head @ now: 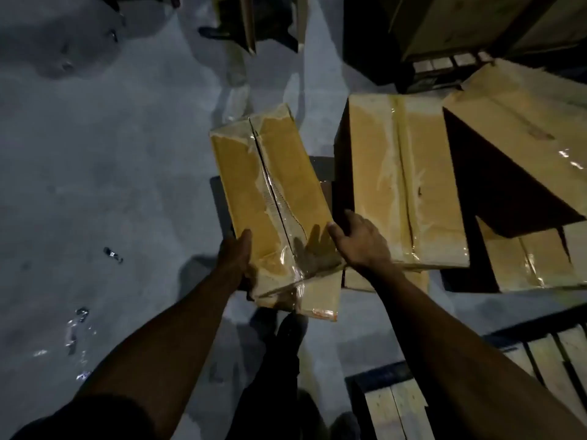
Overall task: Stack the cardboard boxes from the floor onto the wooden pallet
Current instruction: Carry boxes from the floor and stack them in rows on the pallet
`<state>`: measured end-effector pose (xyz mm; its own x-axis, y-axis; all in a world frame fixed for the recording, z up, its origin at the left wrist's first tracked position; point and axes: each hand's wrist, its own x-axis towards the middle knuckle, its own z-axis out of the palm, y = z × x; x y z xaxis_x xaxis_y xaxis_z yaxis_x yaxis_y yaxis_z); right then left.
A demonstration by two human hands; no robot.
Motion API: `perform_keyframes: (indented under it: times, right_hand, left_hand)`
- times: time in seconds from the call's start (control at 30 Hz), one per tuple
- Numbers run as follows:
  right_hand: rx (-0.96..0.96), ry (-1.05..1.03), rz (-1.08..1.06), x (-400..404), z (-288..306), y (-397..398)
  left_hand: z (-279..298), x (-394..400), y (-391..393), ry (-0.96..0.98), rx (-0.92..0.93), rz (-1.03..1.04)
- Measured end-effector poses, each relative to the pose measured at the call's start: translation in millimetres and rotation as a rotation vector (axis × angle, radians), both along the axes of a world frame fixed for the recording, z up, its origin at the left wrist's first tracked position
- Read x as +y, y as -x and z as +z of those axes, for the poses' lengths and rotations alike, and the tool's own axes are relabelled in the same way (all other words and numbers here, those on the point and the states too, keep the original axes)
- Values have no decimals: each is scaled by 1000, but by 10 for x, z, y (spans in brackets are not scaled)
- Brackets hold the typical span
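Note:
A long taped cardboard box (270, 198) is held off the floor in front of me, tilted. My left hand (236, 258) grips its left near side. My right hand (360, 239) clasps its right near edge, thumb on top. To its right a larger taped box (400, 185) lies over other boxes on the floor. Another box (524, 147) lies tipped further right, with one more box (536, 258) below it. The wooden pallet (476, 385), pale slats with a dark blue frame, shows at the bottom right, partly behind my right forearm.
Grey concrete floor (111, 154) spreads to the left, with small bits of litter (112, 254) and crumpled plastic (76, 325). Dark stacked crates and cartons (444, 27) stand at the top right. Another person's legs and shoe (216, 31) are at the top centre. My own legs are below the box.

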<state>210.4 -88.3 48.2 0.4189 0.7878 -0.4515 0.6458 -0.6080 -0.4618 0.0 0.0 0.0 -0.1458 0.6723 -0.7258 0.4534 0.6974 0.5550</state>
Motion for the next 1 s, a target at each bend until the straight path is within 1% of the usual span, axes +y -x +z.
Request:
perform_keyframes:
  times: [0.1, 0.23, 0.37, 0.5, 0.63, 0.77, 1.0]
  right_hand:
    - [15, 27, -10, 465, -369, -130]
    - [113, 105, -29, 919, -921, -208]
    - [196, 153, -97, 1250, -1322, -193]
    - [245, 178, -204, 1431, -1608, -197]
    - [267, 147, -309, 1450, -1773, -235]
    - [261, 142, -320, 1439, -1784, -249]
    - [242, 120, -318, 1148, -1601, -105]
  left_hand:
    - [-392, 356, -53, 29, 14, 66]
    - [-812, 681, -121, 5, 46, 111]
    - [-1151, 910, -101, 6, -64, 152]
    - [-1377, 989, -21, -4, -120, 167]
    - [-1506, 960, 48, 132, -222, 209]
    - [-1545, 931, 34, 106, -257, 261]
    - [-1344, 789, 137, 82, -267, 239]
